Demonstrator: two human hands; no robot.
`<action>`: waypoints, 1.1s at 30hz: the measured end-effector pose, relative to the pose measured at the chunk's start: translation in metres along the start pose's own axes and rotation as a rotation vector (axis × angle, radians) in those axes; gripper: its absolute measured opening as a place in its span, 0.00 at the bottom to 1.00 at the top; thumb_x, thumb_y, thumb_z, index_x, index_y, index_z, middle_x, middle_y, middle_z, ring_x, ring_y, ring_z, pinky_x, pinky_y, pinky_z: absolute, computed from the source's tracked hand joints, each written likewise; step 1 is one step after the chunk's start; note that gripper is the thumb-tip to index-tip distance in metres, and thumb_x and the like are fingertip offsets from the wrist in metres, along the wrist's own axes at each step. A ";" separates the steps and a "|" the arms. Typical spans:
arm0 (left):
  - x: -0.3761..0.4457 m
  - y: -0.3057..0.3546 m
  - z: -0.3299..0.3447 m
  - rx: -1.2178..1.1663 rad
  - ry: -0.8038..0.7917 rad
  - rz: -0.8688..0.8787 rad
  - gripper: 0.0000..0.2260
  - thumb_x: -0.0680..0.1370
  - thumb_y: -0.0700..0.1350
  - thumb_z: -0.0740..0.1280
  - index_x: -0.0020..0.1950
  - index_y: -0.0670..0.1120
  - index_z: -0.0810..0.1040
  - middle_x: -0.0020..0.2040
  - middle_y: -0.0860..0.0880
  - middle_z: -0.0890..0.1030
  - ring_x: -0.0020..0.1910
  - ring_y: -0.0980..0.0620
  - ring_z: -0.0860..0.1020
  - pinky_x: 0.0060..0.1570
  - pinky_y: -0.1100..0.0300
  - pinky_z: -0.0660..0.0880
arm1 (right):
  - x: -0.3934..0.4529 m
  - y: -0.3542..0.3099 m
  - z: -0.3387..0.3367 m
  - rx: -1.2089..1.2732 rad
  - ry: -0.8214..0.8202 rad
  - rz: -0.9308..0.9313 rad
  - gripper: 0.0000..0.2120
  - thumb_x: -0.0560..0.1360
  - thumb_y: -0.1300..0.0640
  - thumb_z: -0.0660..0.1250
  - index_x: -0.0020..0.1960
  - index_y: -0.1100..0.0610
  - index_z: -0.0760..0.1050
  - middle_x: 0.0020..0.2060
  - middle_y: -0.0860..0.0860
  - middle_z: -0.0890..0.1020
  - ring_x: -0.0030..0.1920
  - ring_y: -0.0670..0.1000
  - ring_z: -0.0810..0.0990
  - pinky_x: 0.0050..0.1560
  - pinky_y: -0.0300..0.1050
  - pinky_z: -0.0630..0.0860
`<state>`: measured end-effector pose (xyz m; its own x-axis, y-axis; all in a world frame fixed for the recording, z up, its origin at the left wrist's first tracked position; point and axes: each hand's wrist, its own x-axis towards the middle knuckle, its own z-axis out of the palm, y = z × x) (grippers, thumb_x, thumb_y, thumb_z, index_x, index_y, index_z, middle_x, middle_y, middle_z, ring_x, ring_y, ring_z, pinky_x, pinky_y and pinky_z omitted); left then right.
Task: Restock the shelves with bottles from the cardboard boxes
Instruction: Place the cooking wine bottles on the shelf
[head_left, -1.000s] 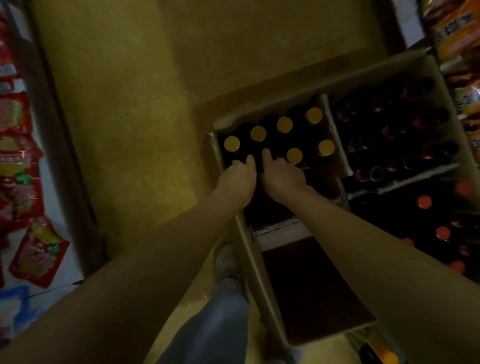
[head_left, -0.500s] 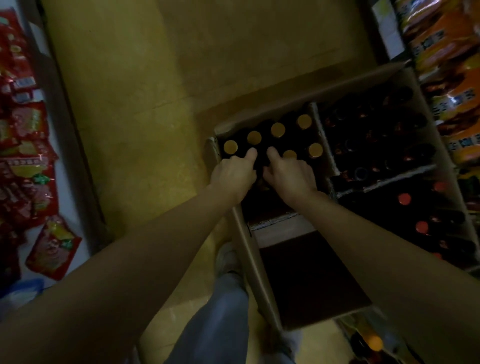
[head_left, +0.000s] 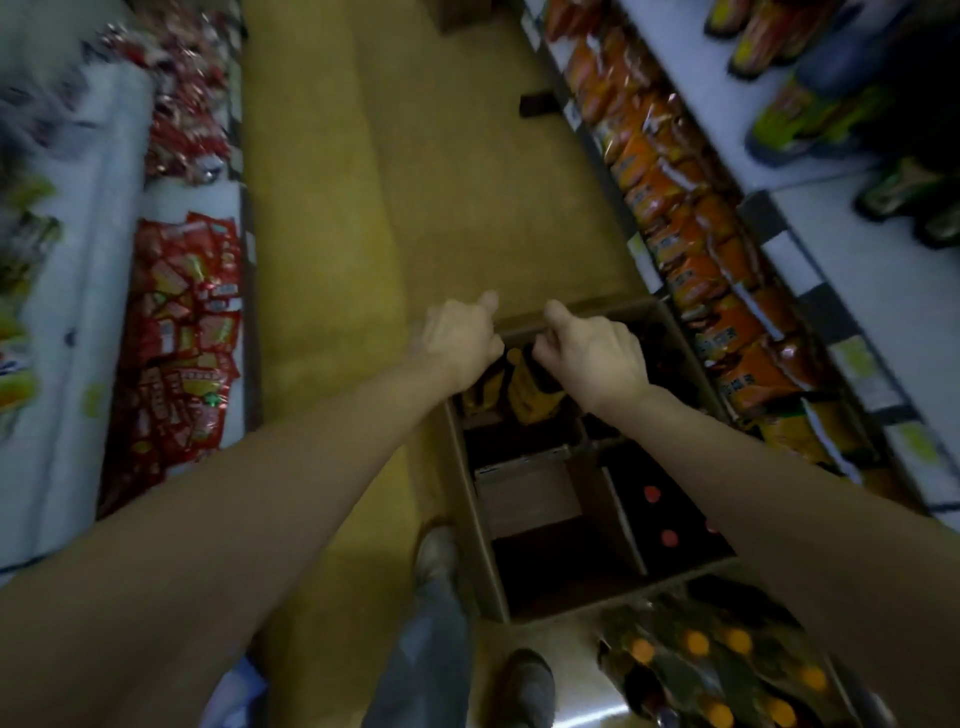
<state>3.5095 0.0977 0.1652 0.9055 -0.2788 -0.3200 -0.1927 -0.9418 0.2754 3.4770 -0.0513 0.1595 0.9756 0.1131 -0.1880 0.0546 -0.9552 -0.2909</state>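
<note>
- Two dark bottles with yellow labels (head_left: 530, 387) hang over the far end of the cardboard box (head_left: 470, 499), one under each hand (caps hidden).
- Left hand (head_left: 460, 340) and right hand (head_left: 597, 353) each curl their fingers closed around a bottle top, thumbs sticking out.
- Nearer compartments look dark; the right one shows red caps (head_left: 652, 493).
- Orange-capped bottles (head_left: 717, 670) lie beside the box.

Bare forearms (head_left: 291, 499), grey trousers (head_left: 421, 654), dark shoes (head_left: 527, 686)
</note>
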 end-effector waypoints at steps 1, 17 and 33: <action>-0.014 0.009 -0.017 -0.008 0.046 0.000 0.09 0.80 0.45 0.59 0.58 0.45 0.66 0.41 0.44 0.71 0.42 0.44 0.70 0.37 0.55 0.63 | -0.012 -0.005 -0.019 -0.022 0.024 -0.017 0.09 0.80 0.50 0.56 0.53 0.56 0.63 0.43 0.60 0.80 0.44 0.64 0.79 0.37 0.48 0.65; -0.327 0.123 -0.237 0.101 0.392 0.056 0.12 0.80 0.50 0.59 0.59 0.45 0.68 0.55 0.38 0.76 0.53 0.37 0.74 0.43 0.53 0.66 | -0.278 -0.120 -0.277 -0.123 0.425 -0.107 0.10 0.78 0.50 0.59 0.52 0.56 0.69 0.35 0.55 0.72 0.44 0.61 0.77 0.36 0.48 0.67; -0.609 0.313 -0.402 0.357 0.739 0.355 0.12 0.78 0.52 0.60 0.42 0.44 0.72 0.32 0.49 0.69 0.29 0.50 0.67 0.28 0.61 0.62 | -0.604 -0.145 -0.488 -0.199 0.589 -0.007 0.15 0.77 0.51 0.61 0.36 0.56 0.63 0.32 0.52 0.70 0.33 0.53 0.69 0.30 0.45 0.62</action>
<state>3.0496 0.0486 0.8102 0.7587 -0.4895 0.4299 -0.5030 -0.8595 -0.0910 2.9836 -0.1147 0.7730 0.9253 0.0035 0.3792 0.0444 -0.9941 -0.0991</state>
